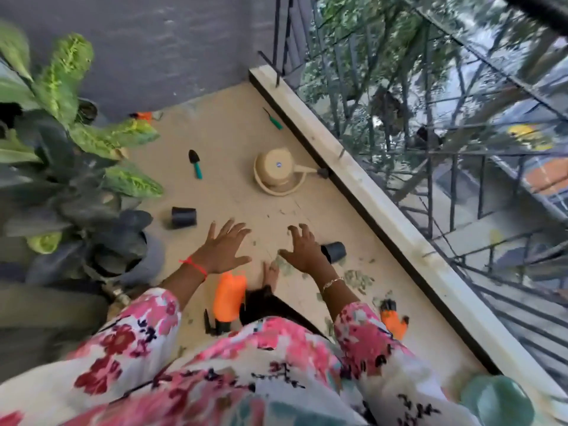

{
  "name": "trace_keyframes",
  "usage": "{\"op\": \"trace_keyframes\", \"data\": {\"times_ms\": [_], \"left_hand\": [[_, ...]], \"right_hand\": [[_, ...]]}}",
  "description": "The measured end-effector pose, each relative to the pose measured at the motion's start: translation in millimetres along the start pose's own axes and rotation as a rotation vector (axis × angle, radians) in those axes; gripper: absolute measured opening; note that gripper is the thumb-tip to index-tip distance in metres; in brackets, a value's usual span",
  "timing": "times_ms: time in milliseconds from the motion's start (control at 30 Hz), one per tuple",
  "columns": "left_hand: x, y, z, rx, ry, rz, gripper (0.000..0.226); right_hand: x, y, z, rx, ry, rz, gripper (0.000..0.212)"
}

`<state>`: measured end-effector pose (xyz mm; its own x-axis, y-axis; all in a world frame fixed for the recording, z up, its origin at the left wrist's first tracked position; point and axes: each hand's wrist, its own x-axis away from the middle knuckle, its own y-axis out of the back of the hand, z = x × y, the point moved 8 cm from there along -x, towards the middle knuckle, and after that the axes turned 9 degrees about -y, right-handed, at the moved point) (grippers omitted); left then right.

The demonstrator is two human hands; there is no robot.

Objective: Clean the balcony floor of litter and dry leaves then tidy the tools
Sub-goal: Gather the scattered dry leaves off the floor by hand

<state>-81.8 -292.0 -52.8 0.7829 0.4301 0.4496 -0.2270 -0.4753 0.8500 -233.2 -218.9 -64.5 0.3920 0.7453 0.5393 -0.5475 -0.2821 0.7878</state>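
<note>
Both my hands hover over the tan balcony floor (233, 127). My left hand (222, 249) has its fingers spread and holds nothing. My right hand (302, 247) is spread too, fingers slightly bent, empty, just left of a small black pot (334, 251) lying on its side. Dry leaf bits (355, 279) are scattered on the floor around and below my right hand. A second black pot (183, 217) lies further left. A trowel with a teal handle (195, 163), a green-handled tool (273, 119) and a beige watering can (278, 173) lie farther off.
An orange spray bottle (230, 298) lies by my feet, an orange tool (394, 321) to the right. Large potted plants (76, 167) crowd the left side. A white ledge (384, 210) with a black railing (461, 149) borders the right. A green object (498, 401) is at bottom right.
</note>
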Motion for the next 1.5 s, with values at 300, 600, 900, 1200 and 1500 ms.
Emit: {"op": "trace_keyframes", "data": {"times_ms": [300,600,900,1200,1500], "left_hand": [[-142.9,128.4,62.9,-0.006,-0.038,0.011,0.077],[-258.5,194.7,108.5,-0.129,-0.171,0.111,0.086],[-380.8,234.6,127.0,-0.400,-0.673,0.345,0.083],[-405.7,209.0,106.3,-0.583,-0.999,0.525,0.083],[-425.7,171.0,73.3,-0.671,-1.189,0.615,0.083]], "right_hand": [[-148.2,84.2,44.0,-0.022,0.002,0.088,0.068],[-242.7,148.2,59.2,-0.106,-0.086,0.019,0.079],[-286.8,187.8,34.2,-0.431,-0.613,-0.260,0.074],[-232.1,109.2,29.1,-0.841,-1.075,-0.361,0.069],[-214.0,46.1,39.0,-1.125,-1.297,-0.452,0.061]]}}
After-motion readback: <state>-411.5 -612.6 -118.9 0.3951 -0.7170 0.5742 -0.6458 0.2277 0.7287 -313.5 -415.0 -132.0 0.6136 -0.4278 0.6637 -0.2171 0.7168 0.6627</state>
